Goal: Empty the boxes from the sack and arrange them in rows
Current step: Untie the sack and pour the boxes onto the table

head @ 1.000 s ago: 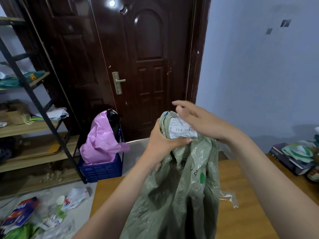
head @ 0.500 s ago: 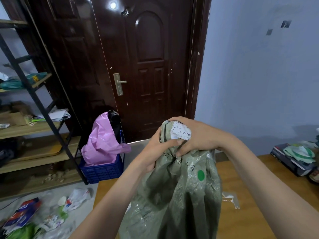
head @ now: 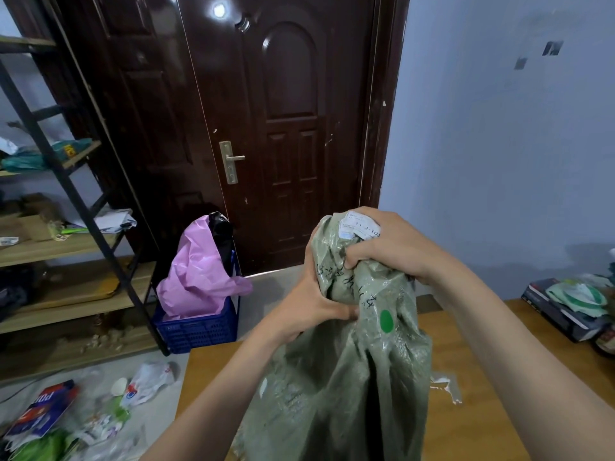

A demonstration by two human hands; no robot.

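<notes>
A grey-green woven sack point(head: 346, 387) stands upright on the wooden table point(head: 466, 427), its top bunched together. A white paper label point(head: 359, 226) with printed numbers sits at the bunched neck, and a green round sticker point(head: 386, 321) lies lower on the side. My right hand point(head: 389, 244) clenches the top of the neck over the label. My left hand point(head: 309, 307) grips the sack just below, on its left side. No boxes show; the sack hides whatever is inside.
Behind the table is a dark wooden door point(head: 266, 128). A blue crate point(head: 199, 331) with a pink bag point(head: 196, 277) stands on the floor, beside a shelf unit point(head: 66, 247). Litter point(head: 66, 417) lies on the floor at left. Books and wrappers point(head: 572, 307) sit at the table's right edge.
My right hand closed down from flat over the label into a fist around the sack's neck. My left hand slid lower along the sack's side. The neck is bunched tighter.
</notes>
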